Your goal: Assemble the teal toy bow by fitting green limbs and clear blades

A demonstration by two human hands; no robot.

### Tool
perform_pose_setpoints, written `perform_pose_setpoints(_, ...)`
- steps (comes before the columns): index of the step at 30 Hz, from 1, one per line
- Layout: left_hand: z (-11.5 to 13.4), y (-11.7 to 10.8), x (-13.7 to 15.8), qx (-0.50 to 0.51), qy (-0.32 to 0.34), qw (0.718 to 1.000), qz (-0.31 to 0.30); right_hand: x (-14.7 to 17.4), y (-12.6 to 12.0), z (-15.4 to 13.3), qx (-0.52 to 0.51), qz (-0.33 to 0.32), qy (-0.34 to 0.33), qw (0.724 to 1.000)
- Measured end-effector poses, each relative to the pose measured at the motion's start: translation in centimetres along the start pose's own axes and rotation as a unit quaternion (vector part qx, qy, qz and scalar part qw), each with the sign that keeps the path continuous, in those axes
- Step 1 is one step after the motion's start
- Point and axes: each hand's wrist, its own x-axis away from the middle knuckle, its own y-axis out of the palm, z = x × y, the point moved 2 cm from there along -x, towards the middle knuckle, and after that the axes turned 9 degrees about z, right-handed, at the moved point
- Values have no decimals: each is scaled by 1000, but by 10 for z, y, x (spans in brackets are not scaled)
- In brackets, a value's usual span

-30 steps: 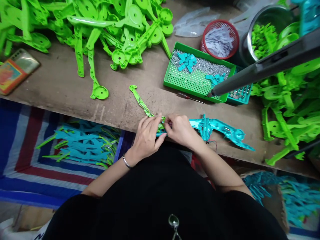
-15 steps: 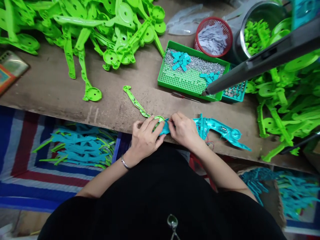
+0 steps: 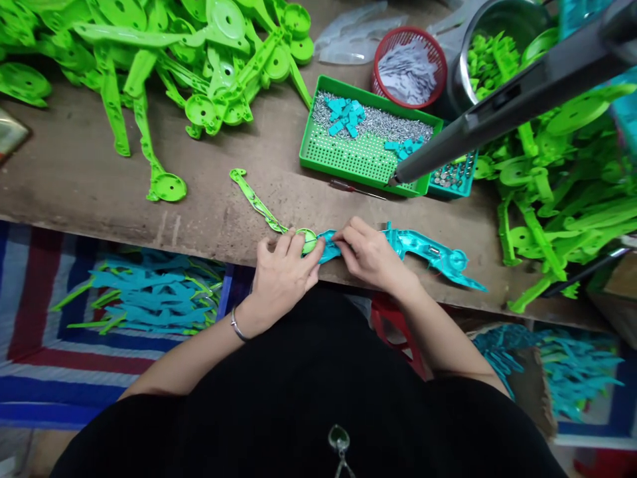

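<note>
An assembly workshop: workbench (image 3: 89, 182), heaped green plastic parts (image 3: 164, 36), screwdriver (image 3: 342, 185).

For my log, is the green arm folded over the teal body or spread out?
Spread out: the green arm angles up-left, the teal body stretches right.

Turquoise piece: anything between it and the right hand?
Nothing visible. The right hand is over the turquoise piece; fingertip contact is unclear. The red-handled tool and green tray lie farther back.

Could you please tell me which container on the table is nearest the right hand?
The green tray, beyond the right hand; the teal tray sits farther right, the red basket and metal pot farther back.
</note>
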Motion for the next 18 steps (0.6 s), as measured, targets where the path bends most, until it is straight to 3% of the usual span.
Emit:
perform_pose_setpoints(11, 8, -8, -1, -116, 42, 992, -29, -6, 5, 6, 52, -43, 11, 998)
perform_pose_setpoints(18, 9, -11, -4, -131, 39, 990, -45, -1, -3, 7, 57, -48, 15, 997)
